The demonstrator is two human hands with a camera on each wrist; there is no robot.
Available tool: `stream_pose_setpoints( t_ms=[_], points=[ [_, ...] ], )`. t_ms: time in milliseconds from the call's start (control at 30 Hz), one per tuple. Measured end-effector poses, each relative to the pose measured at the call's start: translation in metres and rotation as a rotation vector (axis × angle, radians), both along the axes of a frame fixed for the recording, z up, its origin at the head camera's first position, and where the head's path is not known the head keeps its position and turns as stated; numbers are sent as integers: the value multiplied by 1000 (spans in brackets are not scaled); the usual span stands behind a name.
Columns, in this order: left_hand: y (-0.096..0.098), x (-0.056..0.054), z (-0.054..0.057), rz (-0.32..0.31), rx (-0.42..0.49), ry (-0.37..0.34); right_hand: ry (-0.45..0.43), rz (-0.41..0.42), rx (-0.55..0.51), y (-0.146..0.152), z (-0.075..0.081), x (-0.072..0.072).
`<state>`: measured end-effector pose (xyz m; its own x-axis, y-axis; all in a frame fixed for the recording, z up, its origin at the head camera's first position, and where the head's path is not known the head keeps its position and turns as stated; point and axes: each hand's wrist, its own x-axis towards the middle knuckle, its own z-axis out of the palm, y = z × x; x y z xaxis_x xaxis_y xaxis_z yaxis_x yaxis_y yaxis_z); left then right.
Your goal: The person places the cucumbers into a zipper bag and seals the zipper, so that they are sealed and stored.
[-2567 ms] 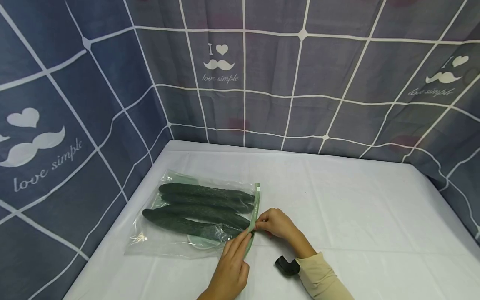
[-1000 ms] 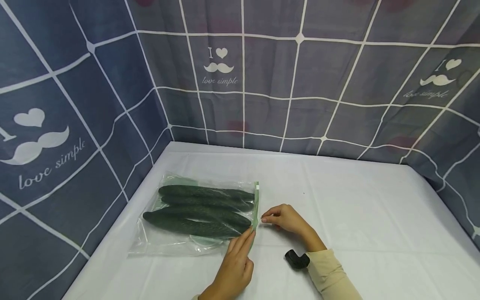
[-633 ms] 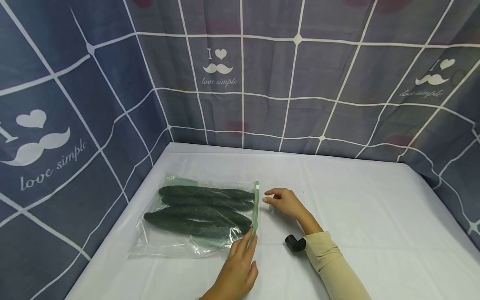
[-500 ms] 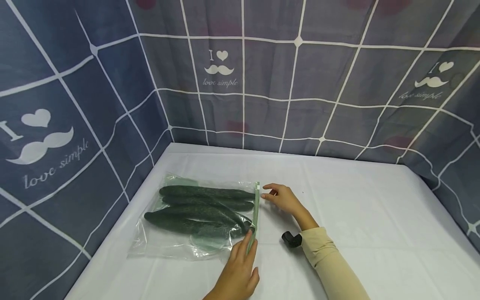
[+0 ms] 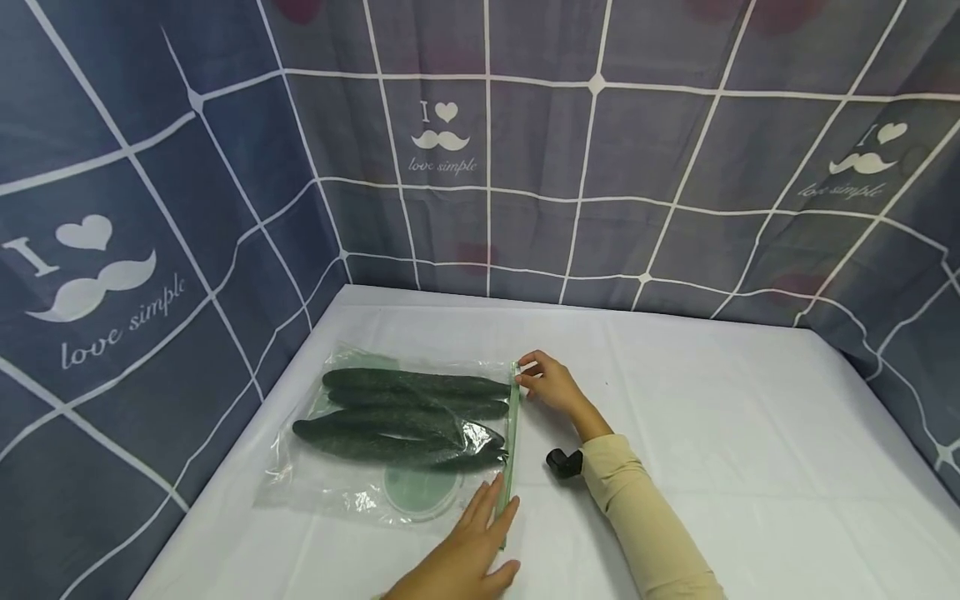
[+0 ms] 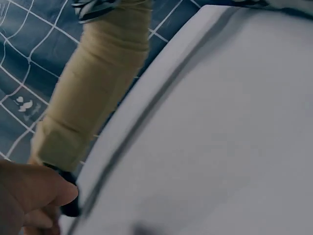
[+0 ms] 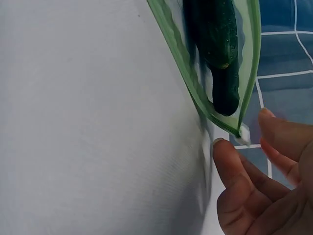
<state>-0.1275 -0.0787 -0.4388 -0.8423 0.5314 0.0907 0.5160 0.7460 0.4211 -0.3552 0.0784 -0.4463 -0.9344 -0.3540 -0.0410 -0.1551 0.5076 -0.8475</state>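
A clear zip bag (image 5: 330,492) with several dark green cucumbers (image 5: 397,421) inside lies flat on the white table. Its green zip edge (image 5: 513,425) faces right; in the right wrist view the two green strips (image 7: 178,61) stand parted around the cucumber ends. My right hand (image 5: 551,385) is at the far corner of that edge, thumb and fingers spread either side of the whitish corner tab (image 7: 245,135). My left hand (image 5: 465,554) reaches over the near end of the zip edge with fingers extended. Only part of it shows in the left wrist view.
A black device (image 5: 564,463) sits at the right cuff. A round pale green print (image 5: 422,492) shows on the bag. The white tabletop (image 5: 750,433) extends to the right, and dark checked curtains (image 5: 540,167) enclose the back and sides.
My right hand has left the near part of the zip edge and moved up to its far corner. The left hand has slid slightly nearer, its fingers spreading. The bag's near zip end now shows.
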Motion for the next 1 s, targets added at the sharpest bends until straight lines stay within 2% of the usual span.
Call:
stream_pose_setpoints(
  t_ms=[33, 67, 133, 233, 400, 500, 567, 667, 767, 867, 1000],
  points=[
    [-3, -8, 10, -3, 15, -64, 6, -9, -4, 0, 0, -2],
    [-6, -18, 17, -7, 18, -92, 11, -14, -5, 1, 0, -5],
    [-13, -41, 27, -29, 25, -89, 14, -27, -9, 1, -1, -9],
    [-21, -85, 37, -45, 47, -70, 10, -29, -12, 1, -4, -13],
    [-27, -156, 43, -19, 80, -39, -19, -43, -28, 1, -10, -15],
    [-25, -192, 41, -5, 88, -49, -39, -70, -47, 2, -13, -14],
    [-24, -212, 36, 13, 92, -70, -43, -78, -64, 2, -15, -13],
    [-21, -235, 27, 61, 133, -159, -38, -74, -88, 2, -17, -11],
    [-18, -249, 17, 95, 186, -275, -35, -69, -112, 0, -19, -9],
    [-16, -259, 9, 59, 230, -374, -24, -57, -120, -1, -21, -8],
    [-16, -268, 5, -13, 287, -449, 10, -52, -118, -3, -20, -10]
  ],
)
